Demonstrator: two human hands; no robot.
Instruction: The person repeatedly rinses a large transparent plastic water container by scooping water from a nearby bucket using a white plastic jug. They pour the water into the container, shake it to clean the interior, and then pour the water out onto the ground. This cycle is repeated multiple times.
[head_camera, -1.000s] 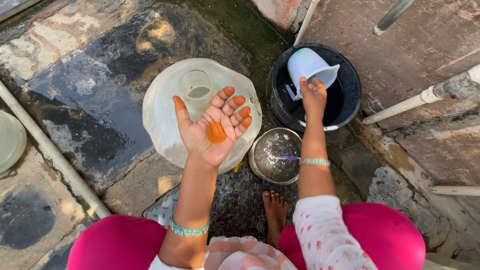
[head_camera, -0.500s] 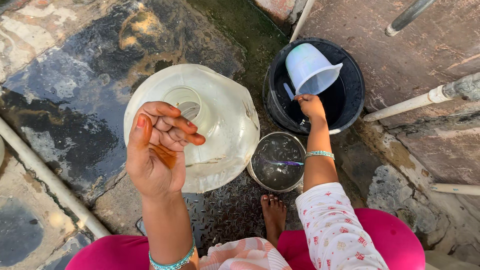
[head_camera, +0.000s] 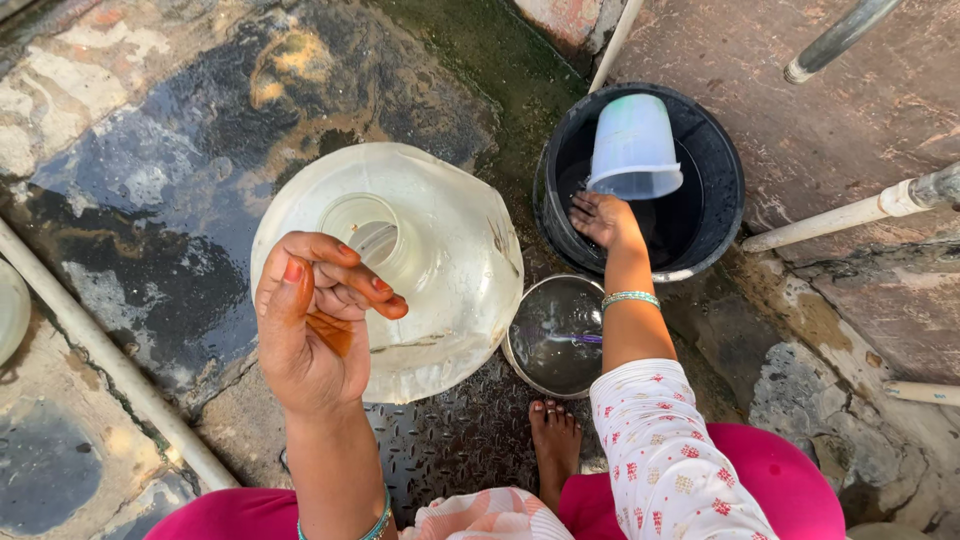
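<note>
Down on the wet stone floor (head_camera: 150, 150), a person is squatting over a big translucent water jug (head_camera: 440, 290), which is standing upright with its round open mouth facing up. Their left hand (head_camera: 315, 325) is hovering just above the jug, on its near left side, with the fingers (head_camera: 350, 275) curling loosely inward toward an orange-stained palm; it is gripping nothing, and the fingertips are sitting right beside the jug's mouth without clearly touching it. Their right hand (head_camera: 603, 218) is reaching well away to the right, into a black bucket (head_camera: 715, 215) of water, where it is resting at the rim of a pale plastic mug (head_camera: 634, 147) that is tilting mouth-down in the bucket. From this angle I cannot tell whether those fingers are actually closing on the mug or only touching it. Between the jug and the bucket, just below the right forearm, a small steel pot (head_camera: 557, 335) is sitting on a metal grate (head_camera: 460, 440), holding some water. A bare foot (head_camera: 552, 440) is planted just beside the pot, and white pipes (head_camera: 860, 210) are running along the floor to the right.
</note>
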